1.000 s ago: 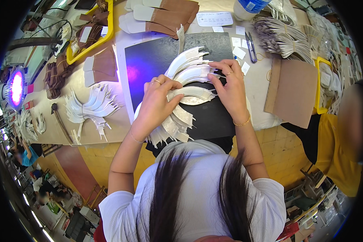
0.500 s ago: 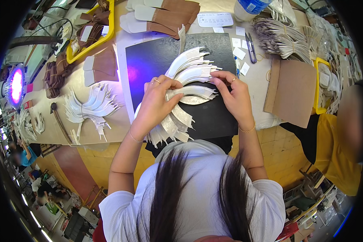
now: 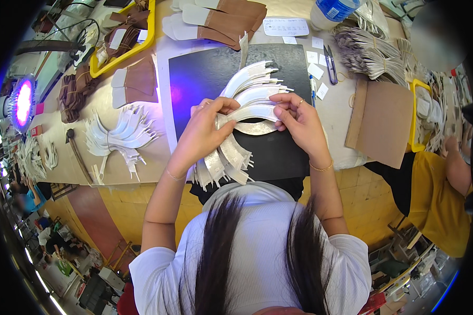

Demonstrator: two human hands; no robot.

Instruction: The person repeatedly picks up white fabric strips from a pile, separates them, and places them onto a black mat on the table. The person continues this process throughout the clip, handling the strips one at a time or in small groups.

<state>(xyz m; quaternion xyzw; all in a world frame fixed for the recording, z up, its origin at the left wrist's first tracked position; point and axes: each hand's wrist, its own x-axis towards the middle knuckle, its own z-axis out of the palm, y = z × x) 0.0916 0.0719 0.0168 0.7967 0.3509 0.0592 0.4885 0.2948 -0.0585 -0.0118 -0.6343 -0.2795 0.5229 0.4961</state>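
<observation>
A curved white strip (image 3: 256, 112), flat like a cut leather piece, arches between my two hands. My left hand (image 3: 205, 131) is closed on its left end, thumb below and fingers above. Its right end is pinched between the thumb and fingers of my right hand (image 3: 301, 125). Another pale curved strip (image 3: 257, 127) lies just beneath it. More white strips fan out beyond my hands (image 3: 249, 79) and below my left hand (image 3: 226, 161), overlapping on a black mat (image 3: 291, 152). My left palm hides part of the stack.
To the left lie a tied bundle of white strips (image 3: 118, 134), a hammer (image 3: 79, 155) and brown pieces (image 3: 139, 79). A yellow tray (image 3: 151, 31) stands behind them. Scissors (image 3: 330, 65), a pen (image 3: 312, 86), paper tags and brown cardboard (image 3: 383, 115) lie right. Another person sits at right.
My right hand has closed its fingers on the right end of the curved strip, which now arches up between both hands. The whole view has shifted slightly.
</observation>
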